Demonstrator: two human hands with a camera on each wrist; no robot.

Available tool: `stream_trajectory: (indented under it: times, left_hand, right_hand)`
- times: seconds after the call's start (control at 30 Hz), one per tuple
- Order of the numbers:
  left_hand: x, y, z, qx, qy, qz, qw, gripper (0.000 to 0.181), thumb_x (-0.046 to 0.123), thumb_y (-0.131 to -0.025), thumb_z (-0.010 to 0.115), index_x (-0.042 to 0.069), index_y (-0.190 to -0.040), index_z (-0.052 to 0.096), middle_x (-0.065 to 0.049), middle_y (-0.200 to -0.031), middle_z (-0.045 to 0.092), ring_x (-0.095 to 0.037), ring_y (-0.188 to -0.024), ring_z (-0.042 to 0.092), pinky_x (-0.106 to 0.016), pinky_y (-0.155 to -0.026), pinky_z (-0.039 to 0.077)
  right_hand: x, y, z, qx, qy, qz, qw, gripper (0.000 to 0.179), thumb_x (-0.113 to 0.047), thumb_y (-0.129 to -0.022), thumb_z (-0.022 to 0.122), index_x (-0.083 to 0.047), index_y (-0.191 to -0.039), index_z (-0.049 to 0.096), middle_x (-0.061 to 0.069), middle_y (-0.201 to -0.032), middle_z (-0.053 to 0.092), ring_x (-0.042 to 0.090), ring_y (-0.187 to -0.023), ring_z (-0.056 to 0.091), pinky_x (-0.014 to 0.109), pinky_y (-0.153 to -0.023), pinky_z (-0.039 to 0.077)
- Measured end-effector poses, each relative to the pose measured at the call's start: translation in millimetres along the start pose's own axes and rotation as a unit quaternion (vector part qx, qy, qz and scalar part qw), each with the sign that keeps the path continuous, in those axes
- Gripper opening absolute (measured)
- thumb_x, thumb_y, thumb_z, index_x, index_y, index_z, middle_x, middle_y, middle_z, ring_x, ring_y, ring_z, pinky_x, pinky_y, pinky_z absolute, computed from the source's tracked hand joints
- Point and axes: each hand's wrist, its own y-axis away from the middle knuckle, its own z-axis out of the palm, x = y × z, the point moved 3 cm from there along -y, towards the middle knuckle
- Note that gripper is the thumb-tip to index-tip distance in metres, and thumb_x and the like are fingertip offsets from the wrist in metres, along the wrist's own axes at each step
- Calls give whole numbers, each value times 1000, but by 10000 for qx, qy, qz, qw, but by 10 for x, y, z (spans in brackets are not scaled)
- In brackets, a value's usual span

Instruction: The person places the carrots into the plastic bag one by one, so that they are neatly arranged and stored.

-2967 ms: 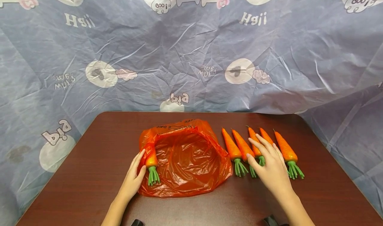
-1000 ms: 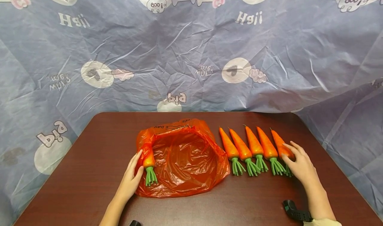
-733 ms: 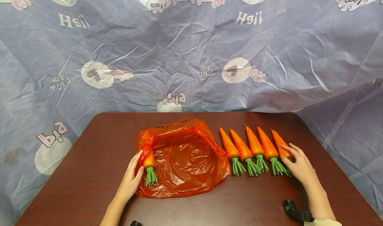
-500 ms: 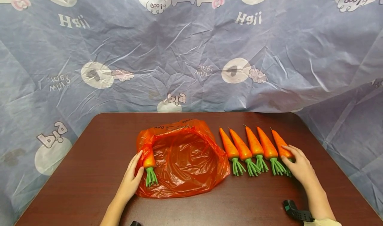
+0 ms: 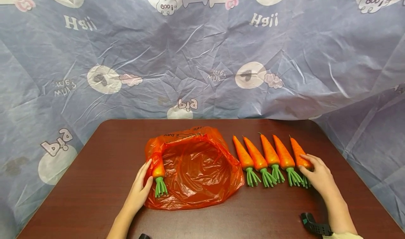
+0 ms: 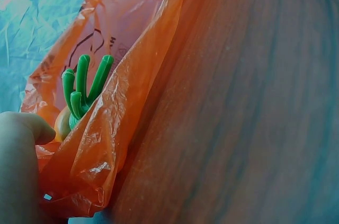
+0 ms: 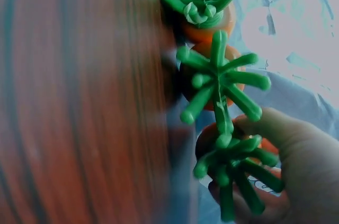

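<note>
An orange-red plastic bag (image 5: 202, 182) lies with its wide mouth facing me on the brown table. Inside its left side is an orange carrot (image 5: 158, 169) with green stem stubs, its tip covered by the film. My left hand (image 5: 139, 186) grips the bag's left edge beside that carrot. In the left wrist view the thumb (image 6: 39, 127) reaches over the film toward the carrot's top. Right of the bag, several carrots lie in a row, stems toward me. My right hand (image 5: 319, 175) holds the rightmost carrot (image 5: 298, 153) around its thick end, partly hiding its stems.
The nearest carrot of the row (image 5: 243, 156) lies against the bag's right edge. A brown table (image 5: 110, 154) carries everything. Behind it hangs a wrinkled blue-grey printed cloth (image 5: 196, 56). Black wrist straps (image 5: 316, 226) show at the front edge.
My right hand has moved from above the middle of the row to the rightmost carrot and taken hold of it. That carrot has shifted slightly right. The left hand stays at the bag.
</note>
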Motion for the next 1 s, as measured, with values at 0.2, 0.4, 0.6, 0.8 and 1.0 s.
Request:
stream_trajectory:
  times: [0.2,0.4,0.6,0.8,1.0]
  left_hand:
    - [3,5,-1,-8,0,24,10000,54,9,-91,51,14,-141,31,-19,-143,29,-37,-129,27,-66,-97,24]
    - [-16,0,5,27,-39,8,10000,54,8,-91,52,13,-141,32,-20,-143,29,-39,-129,27,-66,-97,24]
    - [-11,7,6,-6,-29,-9,10000,54,9,-91,51,12,-141,32,-20,-143,29,-41,-130,25,-67,-96,24]
    - [-12,10,9,21,-23,6,10000,54,8,-91,52,12,-141,32,-20,-143,30,-38,-128,28,-66,-96,25]
    - [12,1,5,38,-41,28,10000,54,9,-91,51,14,-141,32,-17,-143,31,-32,-126,28,-64,-97,26]
  right_hand:
    - [-80,-5,-72,147,28,-13,9999,44,-21,-87,59,3,-123,50,29,-127,41,51,-113,37,63,-85,30]
    - [-140,-21,-113,255,29,-116,9996,44,-22,-86,60,3,-121,52,29,-126,43,49,-112,39,63,-84,31]
    - [-196,-24,-135,253,-18,-132,9996,45,-24,-85,61,3,-121,53,29,-125,44,48,-112,39,61,-86,31]
    - [-281,-27,-162,286,-126,-162,9994,45,-25,-85,61,2,-121,54,28,-124,46,48,-111,40,60,-86,32]
    - [-421,-21,-178,305,-233,-185,9991,44,-27,-85,63,-1,-119,56,24,-121,50,41,-107,43,54,-85,33]
